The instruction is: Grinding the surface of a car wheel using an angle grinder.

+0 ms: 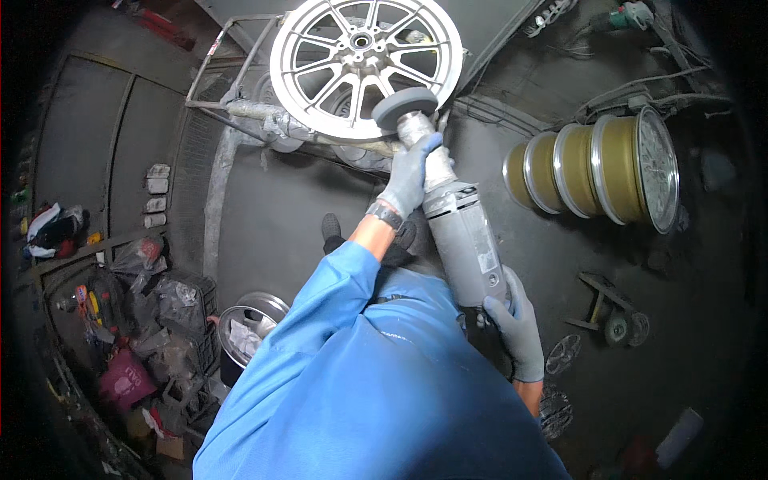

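Both my hands, in grey gloves, hold a large grey power grinder (464,240) that slants up and away from my body. My left hand (414,174) is closed round its narrow, wrapped neck, just below the round grey disc (406,108). At the rear end of the body, my right hand (516,320) grips the casing, its fingers partly hidden. Beyond the disc, a silver multi-spoke wheel rim (352,78) lies on a metal frame stand. The disc overlaps the rim's near right edge; whether they touch I cannot tell.
Several gold-and-silver wheel rims (584,172) lie in a row on the right. A small wheeled metal stand (604,304) is on the floor below them. Cables (640,84) run at the upper right. On the left are crates with bags (180,308) and another rim (244,332).
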Demonstrator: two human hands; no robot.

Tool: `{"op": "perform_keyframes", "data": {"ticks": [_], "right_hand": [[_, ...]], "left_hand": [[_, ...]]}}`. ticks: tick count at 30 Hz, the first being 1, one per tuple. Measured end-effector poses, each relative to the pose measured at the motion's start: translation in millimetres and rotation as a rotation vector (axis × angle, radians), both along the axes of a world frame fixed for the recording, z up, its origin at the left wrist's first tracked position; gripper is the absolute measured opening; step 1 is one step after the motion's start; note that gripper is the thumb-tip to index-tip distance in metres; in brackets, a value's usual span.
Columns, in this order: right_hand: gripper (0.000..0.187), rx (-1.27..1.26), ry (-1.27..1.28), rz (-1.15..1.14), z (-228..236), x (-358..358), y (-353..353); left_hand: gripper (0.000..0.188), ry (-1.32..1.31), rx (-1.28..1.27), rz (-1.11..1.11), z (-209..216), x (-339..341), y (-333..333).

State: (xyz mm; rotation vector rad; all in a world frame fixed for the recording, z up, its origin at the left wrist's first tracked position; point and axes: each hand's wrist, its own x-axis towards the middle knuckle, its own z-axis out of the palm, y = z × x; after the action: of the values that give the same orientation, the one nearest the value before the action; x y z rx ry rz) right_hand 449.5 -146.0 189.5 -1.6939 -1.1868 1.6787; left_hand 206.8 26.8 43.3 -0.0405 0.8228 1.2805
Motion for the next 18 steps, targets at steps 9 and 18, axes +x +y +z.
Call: {"op": "perform_keyframes", "data": {"ticks": [9,18], "right_hand": [[0.069,-0.251,0.066,0.188,-20.8,-11.6,29.5],[0.063,-0.160,0.129,0.107,-21.8,30.2,19.3]], "left_hand": [[0.038,0.161,-0.134,0.239,2.7,-59.8,-41.3],[0.036,0.512,0.239,0.098,-29.1,-4.0,-32.9]]}}
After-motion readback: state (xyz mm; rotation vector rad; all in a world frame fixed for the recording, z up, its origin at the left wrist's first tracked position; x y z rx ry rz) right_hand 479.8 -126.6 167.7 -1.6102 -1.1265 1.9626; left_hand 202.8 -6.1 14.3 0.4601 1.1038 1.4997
